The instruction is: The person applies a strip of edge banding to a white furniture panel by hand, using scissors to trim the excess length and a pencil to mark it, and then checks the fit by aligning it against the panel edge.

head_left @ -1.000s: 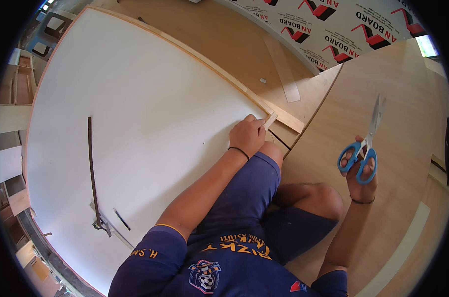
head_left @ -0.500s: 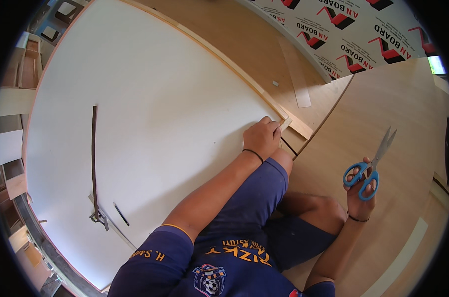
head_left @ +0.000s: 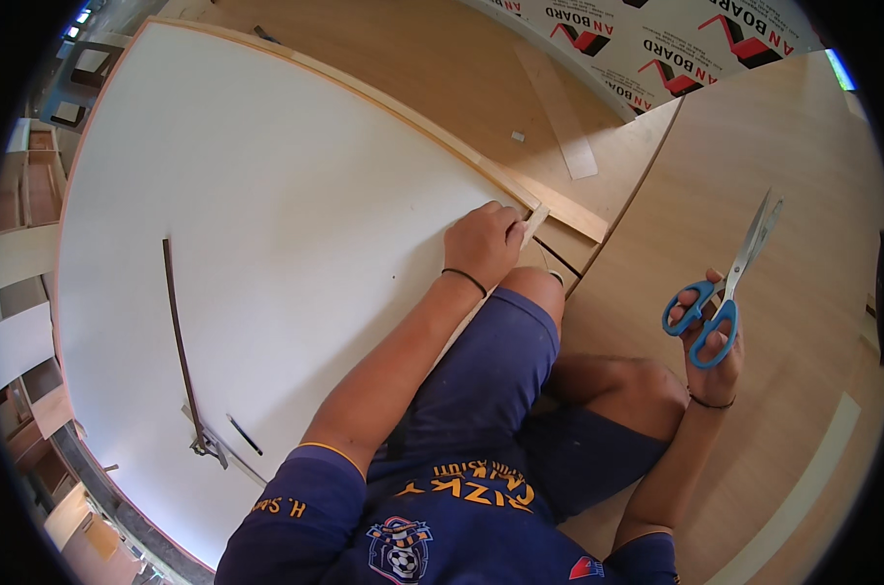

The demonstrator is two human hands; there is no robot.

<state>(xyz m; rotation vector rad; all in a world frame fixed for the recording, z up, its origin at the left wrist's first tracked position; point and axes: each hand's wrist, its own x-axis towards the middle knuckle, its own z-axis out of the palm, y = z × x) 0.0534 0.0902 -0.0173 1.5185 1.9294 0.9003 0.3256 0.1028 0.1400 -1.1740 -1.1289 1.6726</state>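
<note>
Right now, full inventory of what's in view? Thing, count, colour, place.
white board: 1, white, large, lying flat at left and centre
edge strip: 1, pale wood, at the board's right edge, pinched by the left hand
scissors: 1, blue handles, steel blades, blades pointing up, at right
dark strip: 1, dark brown, thin, lying on the board at left
wood floor panels: several, tan, top and right
printed sheet: 1, white with red and black, top
left hand: on the board's edge
right hand: raised, fingers through the scissor handles

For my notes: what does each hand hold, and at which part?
Right hand: blue-handled scissors, by the handle loops. Left hand: pinches the end of a thin wooden strip.
</note>
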